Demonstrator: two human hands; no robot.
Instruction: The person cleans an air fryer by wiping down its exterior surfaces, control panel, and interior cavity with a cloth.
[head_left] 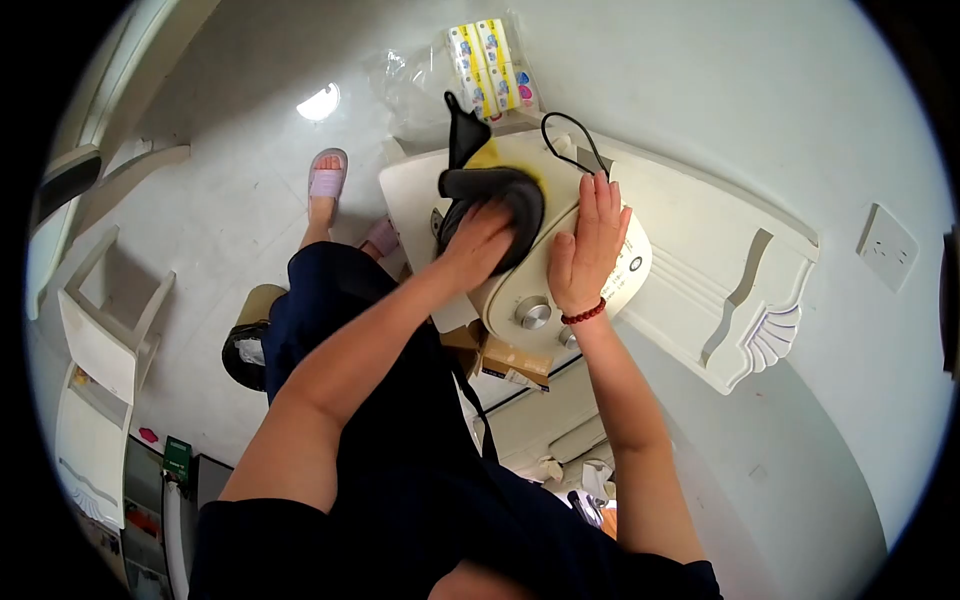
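A cream appliance (508, 300) with silver knobs rests on a white cabinet top. My left hand (482, 240) is closed on a soft black and yellow cloth-like item (490, 185), bunched against the appliance's left side; its fingers are slightly blurred and partly lost against the dark material. On the appliance's top lies my right hand (590, 240), palm down, fingers stretched out and holding nothing, with a red bead bracelet (584, 312) at the wrist. A black cord (575, 122) loops behind the appliance.
Packaged tissues (484, 68) stand beyond the cabinet. Below the appliance is a cardboard box (515, 362). A wall socket (887, 248) is at the right. A bin (247, 345) and white chair (105, 335) are at the left, and a sandalled foot (326, 178) is on the floor.
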